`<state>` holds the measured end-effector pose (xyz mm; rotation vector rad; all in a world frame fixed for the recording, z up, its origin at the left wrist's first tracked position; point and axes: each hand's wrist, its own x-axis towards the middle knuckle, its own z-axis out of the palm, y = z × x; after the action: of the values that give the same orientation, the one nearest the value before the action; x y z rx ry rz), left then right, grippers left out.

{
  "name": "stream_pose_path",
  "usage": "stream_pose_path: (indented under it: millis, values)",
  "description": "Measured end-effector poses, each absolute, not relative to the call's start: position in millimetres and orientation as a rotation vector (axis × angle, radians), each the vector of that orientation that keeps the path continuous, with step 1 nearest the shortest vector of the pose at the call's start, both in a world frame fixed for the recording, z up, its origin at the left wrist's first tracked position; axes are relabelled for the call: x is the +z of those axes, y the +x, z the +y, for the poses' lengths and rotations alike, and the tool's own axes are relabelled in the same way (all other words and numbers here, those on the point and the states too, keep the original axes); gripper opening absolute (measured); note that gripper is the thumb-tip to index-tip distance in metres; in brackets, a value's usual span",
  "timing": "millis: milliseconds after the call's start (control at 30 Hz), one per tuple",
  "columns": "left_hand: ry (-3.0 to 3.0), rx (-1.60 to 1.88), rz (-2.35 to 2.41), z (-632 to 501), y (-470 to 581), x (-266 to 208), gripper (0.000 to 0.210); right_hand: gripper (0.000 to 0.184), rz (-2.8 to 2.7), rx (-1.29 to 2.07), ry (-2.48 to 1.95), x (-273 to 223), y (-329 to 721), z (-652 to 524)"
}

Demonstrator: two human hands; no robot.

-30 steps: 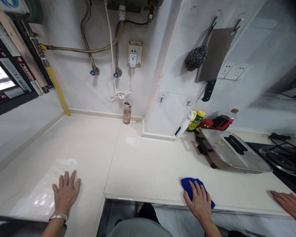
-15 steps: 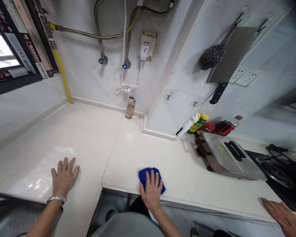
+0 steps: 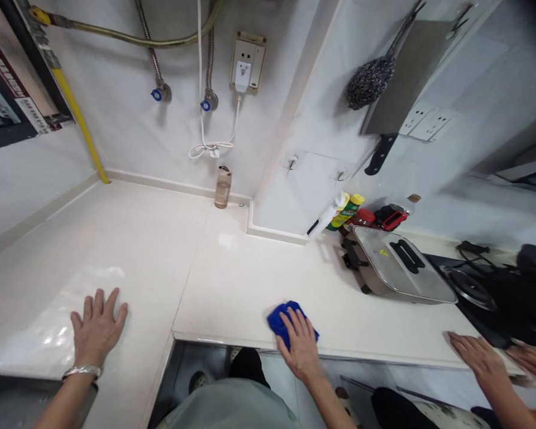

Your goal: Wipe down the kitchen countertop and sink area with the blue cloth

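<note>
My right hand (image 3: 299, 347) presses flat on a blue cloth (image 3: 280, 317) near the front edge of the pale kitchen counter (image 3: 232, 280). Only the cloth's far part shows beyond my fingers. My left hand (image 3: 96, 328) lies palm down on the counter at the left, fingers spread, holding nothing, with a silver bracelet at the wrist.
Another person's hands (image 3: 477, 356) rest on the counter's right front edge. A lidded electric pan (image 3: 395, 270), sauce bottles (image 3: 346, 211) and a gas stove (image 3: 482, 286) stand at right. A small brown bottle (image 3: 222, 187) stands by the back wall. A cleaver (image 3: 397, 89) hangs above.
My right hand slid the blue cloth left along the counter edge, then a little back to the right. The left hand stayed planted. The other person's second hand came into view.
</note>
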<state>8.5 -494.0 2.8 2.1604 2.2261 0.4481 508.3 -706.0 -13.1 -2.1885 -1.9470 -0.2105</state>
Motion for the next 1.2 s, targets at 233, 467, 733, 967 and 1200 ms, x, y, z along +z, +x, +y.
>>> stream_pose_path:
  millis: [233, 467, 733, 967, 1200]
  values:
    - [2.256, 0.508, 2.234, -499.4, 5.8, -8.1, 0.061, 0.072, -1.537, -0.236, -2.446, -44.9, 601.7, -732.8]
    - [2.290, 0.558, 2.252, -502.8, 3.1, -11.3, 0.058, 0.083, -1.124, -0.244, -2.611, -44.6, 588.2, -683.7]
    - [2.270, 0.489, 2.285, -508.9, 4.3, -8.1, 0.055, 0.079, -1.409, -0.271, -2.383, -50.1, 511.1, -599.0]
    - [2.256, 0.487, 2.336, -513.5, 5.4, -7.4, 0.060, 0.067, -1.792, -0.362, -2.092, -31.8, 390.5, -551.4]
    - [2.242, 0.483, 2.269, -510.7, 3.1, -5.0, 0.057, 0.065, -2.165, -0.160, -1.849, -20.7, 314.2, -550.9]
